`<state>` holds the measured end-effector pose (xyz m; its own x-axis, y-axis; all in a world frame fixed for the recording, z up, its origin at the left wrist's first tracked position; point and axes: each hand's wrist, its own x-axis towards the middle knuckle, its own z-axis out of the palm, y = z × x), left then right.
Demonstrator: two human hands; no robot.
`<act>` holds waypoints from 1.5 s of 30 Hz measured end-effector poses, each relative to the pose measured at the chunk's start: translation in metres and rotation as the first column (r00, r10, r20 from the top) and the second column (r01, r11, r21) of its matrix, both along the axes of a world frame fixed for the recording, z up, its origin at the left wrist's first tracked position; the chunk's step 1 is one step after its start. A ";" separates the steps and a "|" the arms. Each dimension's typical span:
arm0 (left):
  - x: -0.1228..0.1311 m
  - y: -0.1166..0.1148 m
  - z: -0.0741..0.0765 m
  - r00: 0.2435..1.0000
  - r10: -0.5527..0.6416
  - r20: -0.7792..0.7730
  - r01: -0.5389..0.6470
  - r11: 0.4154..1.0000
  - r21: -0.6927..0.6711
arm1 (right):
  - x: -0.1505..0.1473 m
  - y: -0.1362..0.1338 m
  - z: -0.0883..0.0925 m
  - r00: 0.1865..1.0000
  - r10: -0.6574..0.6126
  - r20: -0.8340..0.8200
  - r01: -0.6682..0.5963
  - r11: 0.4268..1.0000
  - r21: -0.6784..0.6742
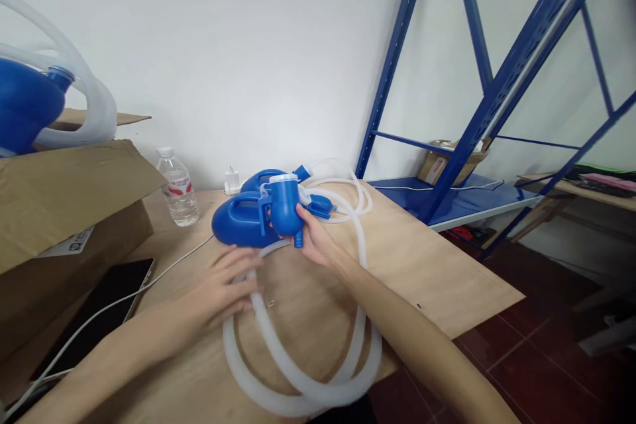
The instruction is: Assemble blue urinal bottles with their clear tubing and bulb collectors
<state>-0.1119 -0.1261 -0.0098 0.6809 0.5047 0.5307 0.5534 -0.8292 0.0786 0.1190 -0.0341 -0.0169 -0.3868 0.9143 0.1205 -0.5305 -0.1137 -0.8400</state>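
Note:
My right hand point(313, 238) is closed around a blue plastic urinal cup point(285, 202) with a white rim, a side handle and a short spout pointing down. Slightly blurred, my left hand point(228, 285) has its fingers stretched apart at a translucent white hose point(278, 344); whether they touch it is unclear. That hose loops across the table in front of me and runs up past my right forearm. Just behind the cup lies a blue urinal bottle point(238, 222) with a moulded handle, partly hidden. Another blue bottle point(261, 179) sits farther back.
At left, an open cardboard box point(74, 192) holds a blue bottle point(24, 106) and coiled hose. A water bottle point(179, 189), a charger point(232, 180), a white cable point(124, 295) and a dark tablet point(104, 311) are on the wooden table point(422, 271). Blue shelving point(447, 202) stands right.

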 end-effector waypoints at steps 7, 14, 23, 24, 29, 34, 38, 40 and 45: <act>0.018 0.009 -0.001 0.820 0.485 0.305 -0.280 0.804 -0.525 | 0.002 -0.011 -0.003 0.986 0.032 -0.166 -0.020 0.997 0.077; 0.045 0.007 0.002 0.507 0.648 0.568 0.126 0.597 -0.793 | 0.004 -0.012 -0.003 0.985 -0.024 -0.171 0.034 0.998 0.059; 0.051 -0.002 -0.017 0.468 0.540 0.699 0.099 0.754 -0.649 | 0.001 -0.025 0.014 0.946 -0.257 -0.200 0.282 0.954 0.107; 0.050 -0.002 -0.018 0.510 0.535 0.674 0.021 0.775 -0.631 | 0.001 -0.025 0.016 0.943 -0.250 -0.218 0.276 0.956 0.099; 0.043 -0.005 -0.020 0.759 0.359 0.543 -0.302 0.933 -0.194 | 0.001 -0.026 0.017 0.944 -0.242 -0.225 0.251 0.968 0.011; 0.040 -0.005 -0.018 0.824 0.333 0.458 -0.367 0.930 -0.015 | 0.000 -0.026 0.007 0.940 -0.275 -0.203 0.268 0.961 -0.063; 0.036 -0.005 -0.018 0.837 0.335 0.432 -0.393 0.918 0.051 | 0.000 -0.027 0.004 0.933 -0.299 -0.200 0.296 0.954 -0.043; 0.034 -0.005 -0.019 0.847 0.326 0.419 -0.391 0.917 0.077 | 0.000 -0.027 0.005 0.930 -0.305 -0.205 0.304 0.952 -0.037; 0.033 -0.005 -0.022 0.858 0.309 0.411 -0.388 0.914 0.122 | -0.002 -0.029 0.003 0.934 -0.297 -0.199 0.299 0.954 -0.020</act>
<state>-0.0793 -0.1312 -0.0316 0.2095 0.5313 0.8209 0.7695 -0.6075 0.1968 0.1170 -0.0633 -0.0137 -0.0642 0.9821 0.1769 -0.6937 0.0835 -0.7154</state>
